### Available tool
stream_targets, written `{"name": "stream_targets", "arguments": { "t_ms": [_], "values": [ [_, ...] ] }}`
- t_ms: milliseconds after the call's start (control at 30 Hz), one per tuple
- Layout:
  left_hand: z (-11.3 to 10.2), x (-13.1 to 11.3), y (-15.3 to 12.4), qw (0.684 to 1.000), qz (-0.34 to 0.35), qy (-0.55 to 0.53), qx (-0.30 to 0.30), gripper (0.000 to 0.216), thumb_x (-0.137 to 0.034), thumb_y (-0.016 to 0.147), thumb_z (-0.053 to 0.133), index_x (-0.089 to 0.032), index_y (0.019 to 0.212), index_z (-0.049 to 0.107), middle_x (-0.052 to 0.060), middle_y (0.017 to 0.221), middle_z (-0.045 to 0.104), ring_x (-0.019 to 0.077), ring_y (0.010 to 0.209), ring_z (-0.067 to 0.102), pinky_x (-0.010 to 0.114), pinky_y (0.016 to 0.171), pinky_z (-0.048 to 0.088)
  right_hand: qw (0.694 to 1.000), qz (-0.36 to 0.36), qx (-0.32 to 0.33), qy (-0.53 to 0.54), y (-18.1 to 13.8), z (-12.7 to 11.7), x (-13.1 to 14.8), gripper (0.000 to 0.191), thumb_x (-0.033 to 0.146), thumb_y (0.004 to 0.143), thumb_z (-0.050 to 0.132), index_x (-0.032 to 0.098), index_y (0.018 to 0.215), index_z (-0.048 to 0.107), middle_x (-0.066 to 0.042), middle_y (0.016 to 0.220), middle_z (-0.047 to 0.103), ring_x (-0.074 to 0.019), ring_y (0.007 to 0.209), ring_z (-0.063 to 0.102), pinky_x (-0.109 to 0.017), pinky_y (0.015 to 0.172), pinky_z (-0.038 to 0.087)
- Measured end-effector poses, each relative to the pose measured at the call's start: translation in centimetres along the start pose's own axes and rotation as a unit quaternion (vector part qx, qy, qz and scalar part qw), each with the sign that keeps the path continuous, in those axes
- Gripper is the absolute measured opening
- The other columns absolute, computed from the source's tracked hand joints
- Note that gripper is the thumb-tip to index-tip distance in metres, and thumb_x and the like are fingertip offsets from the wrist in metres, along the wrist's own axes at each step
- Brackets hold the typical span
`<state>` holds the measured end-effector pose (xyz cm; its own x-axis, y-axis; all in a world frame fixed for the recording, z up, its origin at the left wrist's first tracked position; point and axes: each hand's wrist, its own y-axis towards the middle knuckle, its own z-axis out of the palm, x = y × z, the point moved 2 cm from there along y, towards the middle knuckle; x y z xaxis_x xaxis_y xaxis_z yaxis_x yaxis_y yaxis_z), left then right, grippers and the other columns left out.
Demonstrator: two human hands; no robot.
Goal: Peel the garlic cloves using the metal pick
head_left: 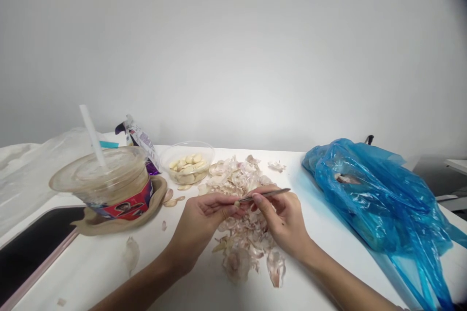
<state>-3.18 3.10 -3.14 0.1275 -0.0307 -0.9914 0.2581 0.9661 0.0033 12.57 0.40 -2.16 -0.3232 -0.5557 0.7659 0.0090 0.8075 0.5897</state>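
Between the fingertips of my left hand (200, 221) is a small pale garlic clove (237, 203), mostly covered by the fingers. My right hand (286, 216) pinches a slim metal tool (272, 193); its tip meets the clove, and I cannot tell whether it is a knife or tweezers. Both hands are over a heap of papery garlic skins (237, 180). Just behind my left hand stands a clear plastic bowl (212, 155) holding several peeled cloves (189, 160). A few unpeeled cloves (171, 200) lie on the table beside it.
At left, a drink cup (120, 199) with a straw (92, 133) rests on brown material, near a dark-screened phone (32, 248). A purple-and-white packet (140, 141) leans behind. A blue plastic bag (372, 194) fills the right side; a wall (233, 48) rises behind the table.
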Motion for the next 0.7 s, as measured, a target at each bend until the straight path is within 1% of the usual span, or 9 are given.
{"name": "stream_targets", "arguments": {
  "t_ms": [133, 233, 333, 400, 500, 567, 700],
  "values": [
    [0.03, 0.06, 0.01, 1.000, 0.006, 0.023, -0.007, 0.011, -0.018, 0.065, 0.071, -0.018, 0.076, 0.074, 0.005, 0.078, 0.077, 0.0205, 0.074, 0.069, 0.026, 0.071, 0.054, 0.997, 0.057, 0.015, 0.047, 0.05, 0.07, -0.37, 0.020, 0.029, 0.086, 0.052, 0.015, 0.077, 0.063, -0.008, 0.080, 0.068, -0.0195, 0.075, 0.065, -0.030, 0.064, 0.053],
    [0.08, 0.13, 0.09, 1.000, 0.007, 0.025, -0.008, 0.010, -0.018, 0.065, 0.071, -0.018, 0.074, 0.074, 0.004, 0.077, 0.077, 0.0198, 0.075, 0.069, 0.025, 0.071, 0.053, 0.991, 0.090, 0.024, 0.099, 0.11, 0.16, -0.35, 0.022, 0.032, 0.086, 0.051, 0.016, 0.075, 0.061, -0.007, 0.074, 0.068, -0.0188, 0.069, 0.065, -0.030, 0.062, 0.054],
    [0.08, 0.26, 0.16, 1.000, -0.002, 0.015, 0.003, 0.008, -0.019, 0.066, 0.070, -0.019, 0.074, 0.073, 0.004, 0.074, 0.077, 0.0191, 0.074, 0.069, 0.025, 0.071, 0.053, 0.977, 0.117, 0.033, 0.173, 0.25, 0.33, -0.10, 0.021, 0.034, 0.086, 0.051, 0.016, 0.076, 0.059, -0.004, 0.066, 0.068, -0.0187, 0.062, 0.066, -0.030, 0.059, 0.055],
    [0.06, 0.37, 0.18, 1.000, -0.008, 0.002, 0.017, 0.009, -0.020, 0.067, 0.070, -0.018, 0.075, 0.073, 0.004, 0.071, 0.076, 0.0185, 0.073, 0.068, 0.025, 0.070, 0.052, 0.970, 0.126, 0.032, 0.205, 0.36, 0.42, 0.08, 0.021, 0.034, 0.085, 0.052, 0.017, 0.076, 0.059, -0.003, 0.063, 0.068, -0.0192, 0.061, 0.067, -0.030, 0.057, 0.056],
    [0.11, 0.57, 0.20, 0.999, -0.028, -0.028, 0.036, 0.011, -0.022, 0.069, 0.069, -0.018, 0.078, 0.072, 0.005, 0.072, 0.076, 0.0185, 0.073, 0.068, 0.026, 0.071, 0.051, 0.968, 0.129, 0.020, 0.214, 0.42, 0.51, 0.18, 0.021, 0.034, 0.084, 0.055, 0.017, 0.073, 0.058, -0.004, 0.063, 0.069, -0.0196, 0.060, 0.068, -0.030, 0.056, 0.056],
    [0.23, 0.68, 0.18, 0.997, -0.040, -0.045, 0.049, 0.014, -0.024, 0.071, 0.067, -0.017, 0.082, 0.071, 0.006, 0.078, 0.076, 0.0192, 0.077, 0.067, 0.028, 0.075, 0.050, 0.966, 0.130, 0.018, 0.221, 0.38, 0.59, 0.11, 0.020, 0.034, 0.084, 0.055, 0.017, 0.074, 0.058, -0.004, 0.063, 0.069, -0.0197, 0.060, 0.067, -0.030, 0.056, 0.056],
    [0.56, 0.76, 0.03, 0.994, -0.043, -0.070, 0.068, 0.020, -0.025, 0.072, 0.066, -0.017, 0.089, 0.068, 0.009, 0.088, 0.075, 0.0208, 0.088, 0.065, 0.031, 0.082, 0.047, 0.963, 0.138, 0.011, 0.231, 0.21, 0.72, -0.07, 0.020, 0.033, 0.085, 0.054, 0.016, 0.076, 0.059, -0.005, 0.066, 0.069, -0.0194, 0.059, 0.067, -0.031, 0.056, 0.056]
  ]
}}
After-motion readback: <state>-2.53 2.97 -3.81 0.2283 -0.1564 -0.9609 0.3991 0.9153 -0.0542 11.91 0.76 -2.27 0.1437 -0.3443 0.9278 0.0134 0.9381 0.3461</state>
